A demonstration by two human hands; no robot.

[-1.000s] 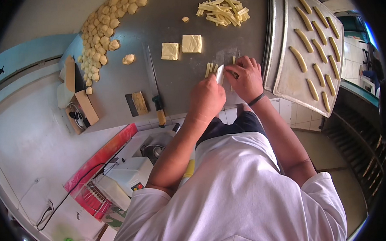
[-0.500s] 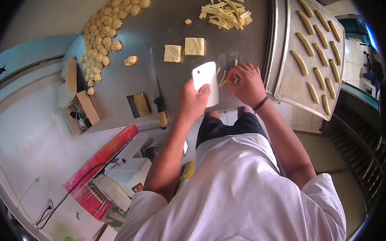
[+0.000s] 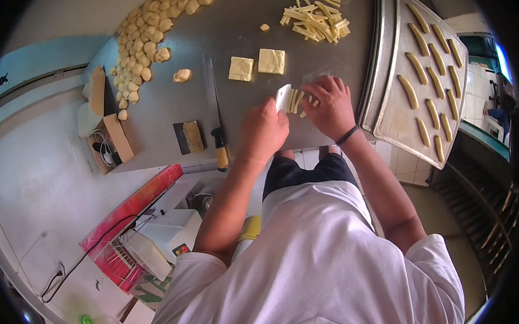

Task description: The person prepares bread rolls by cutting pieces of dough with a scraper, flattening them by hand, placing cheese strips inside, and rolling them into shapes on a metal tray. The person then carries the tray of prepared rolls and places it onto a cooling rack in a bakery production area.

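Note:
My left hand [image 3: 265,130] is closed around a white dough scraper [image 3: 283,97], now tilted nearly on edge at the left side of a small row of pale yellow cheese strips [image 3: 294,101]. Over the right side of that row is my right hand [image 3: 331,108], its bent fingers apart and the thumb beside the short pieces. Whether its fingertips touch them is partly hidden. Two pale yellow cheese blocks, a left one [image 3: 241,69] and a right one [image 3: 272,62], lie just beyond the hands. Farther back is a heap of cut strips [image 3: 317,20].
Dough balls [image 3: 141,42] are massed at the far left, with one lump [image 3: 181,75] apart. A long knife [image 3: 216,117] and a dark scraper [image 3: 189,137] lie left of my hands. At right, a metal tray [image 3: 389,98] bears rows of dough sticks. A cardboard box [image 3: 118,139] stands left.
The white scraper has turned from its broad face showing to nearly edge-on, beside the strips. My right hand has moved slightly left and its fingers have spread over the pieces.

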